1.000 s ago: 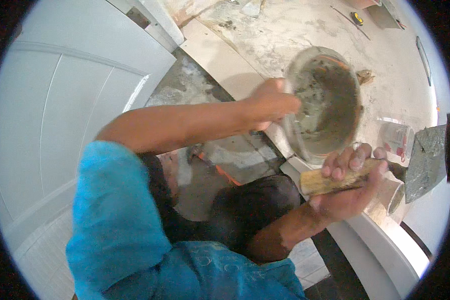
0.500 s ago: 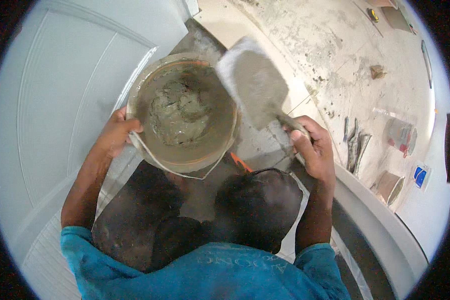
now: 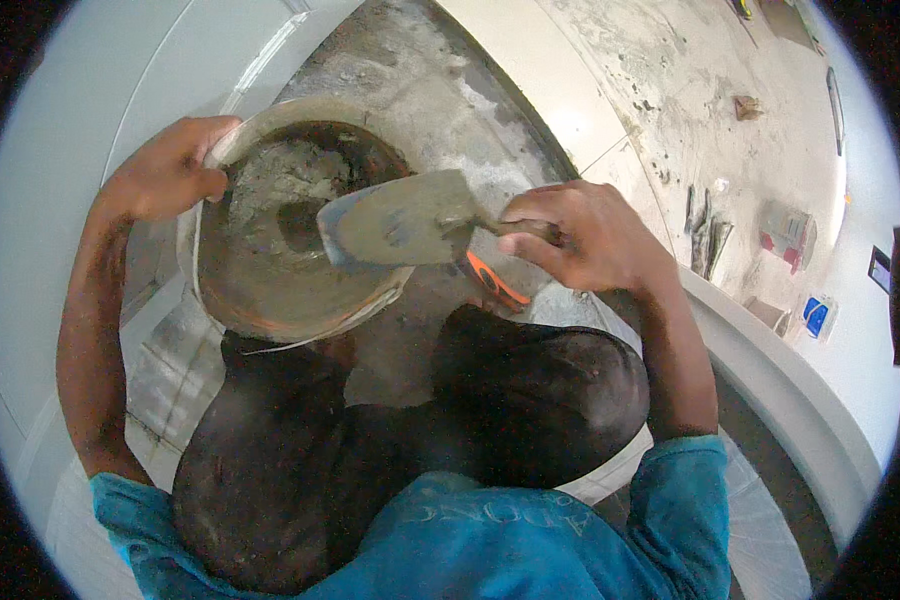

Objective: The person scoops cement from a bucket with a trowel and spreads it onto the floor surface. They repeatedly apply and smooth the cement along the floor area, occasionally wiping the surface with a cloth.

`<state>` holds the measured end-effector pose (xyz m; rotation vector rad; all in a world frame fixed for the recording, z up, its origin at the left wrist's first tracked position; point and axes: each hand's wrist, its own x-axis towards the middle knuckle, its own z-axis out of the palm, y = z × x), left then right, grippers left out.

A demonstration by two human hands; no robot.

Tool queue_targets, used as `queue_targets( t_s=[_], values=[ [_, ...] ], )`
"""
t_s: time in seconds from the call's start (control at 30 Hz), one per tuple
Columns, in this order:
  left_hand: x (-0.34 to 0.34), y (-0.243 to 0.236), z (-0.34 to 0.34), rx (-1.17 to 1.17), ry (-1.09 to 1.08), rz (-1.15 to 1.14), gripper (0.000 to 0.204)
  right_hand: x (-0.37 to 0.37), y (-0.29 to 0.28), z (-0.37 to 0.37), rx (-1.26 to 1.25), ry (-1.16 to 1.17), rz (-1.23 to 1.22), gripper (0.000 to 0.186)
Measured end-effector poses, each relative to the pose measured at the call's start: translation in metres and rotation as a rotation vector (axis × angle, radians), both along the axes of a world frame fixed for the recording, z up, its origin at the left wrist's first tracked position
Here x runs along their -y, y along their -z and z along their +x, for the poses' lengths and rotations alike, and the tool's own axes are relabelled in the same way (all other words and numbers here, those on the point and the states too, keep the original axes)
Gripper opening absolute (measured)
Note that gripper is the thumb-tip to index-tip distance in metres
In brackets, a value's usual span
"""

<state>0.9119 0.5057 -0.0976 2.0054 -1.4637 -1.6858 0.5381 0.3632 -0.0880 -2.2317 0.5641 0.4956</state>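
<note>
A round bucket (image 3: 315,310) tilts in front of my knees, with wet grey mortar (image 3: 270,185) inside. My left hand (image 3: 175,170) grips the bucket's rim at its upper left, thumb over the edge. My right hand (image 3: 585,235) is closed round the handle of a trowel (image 3: 405,222). The trowel's mortar-smeared blade points left over the bucket's right rim and hides part of the opening. The bucket's thin wire handle hangs down along its near side.
An orange-and-black tool (image 3: 497,282) lies on the floor by my right knee. Left of the bucket stands a pale panelled door (image 3: 60,130). Rough mortar-streaked floor (image 3: 400,70) lies ahead, light tiles (image 3: 530,70) beyond it. Several tools (image 3: 707,230) and a clear packet (image 3: 787,235) lie at right.
The trowel has swung left and down from beside the bucket to over its rim. The bucket has shifted left and tipped, my left hand moving up with its rim.
</note>
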Motion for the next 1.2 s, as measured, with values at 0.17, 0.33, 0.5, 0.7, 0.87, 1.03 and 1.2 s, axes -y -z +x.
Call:
queue_targets(
  t_s=[0.17,0.33,0.5,0.7,0.87,1.03,1.2],
  values=[
    [0.005,0.015,0.001,0.201,0.226,-0.300,0.040,-0.010,0.030,0.026,-0.064,-0.104,-0.051,0.032],
    [0.006,0.019,0.003,0.195,0.232,-0.304,0.041,-0.012,0.025,0.011,-0.162,0.023,-0.155,0.034],
    [0.000,0.018,0.004,0.134,0.298,-0.452,0.043,-0.021,-0.008,-0.018,-0.277,0.235,-0.298,0.034],
    [-0.025,0.026,0.002,0.244,0.113,-0.264,0.055,-0.055,-0.013,-0.047,-0.098,0.468,-0.457,0.029],
    [-0.028,0.027,-0.004,0.199,0.023,-0.292,0.057,-0.077,0.019,-0.069,0.036,0.436,-0.418,0.025],
    [-0.029,0.027,-0.016,0.015,-0.015,-0.307,0.060,-0.096,0.050,-0.087,0.126,0.148,-0.628,0.032],
    [-0.031,0.021,-0.029,0.132,0.064,-0.384,0.056,-0.107,0.074,-0.081,0.089,0.138,-0.807,0.031]
  ],
)
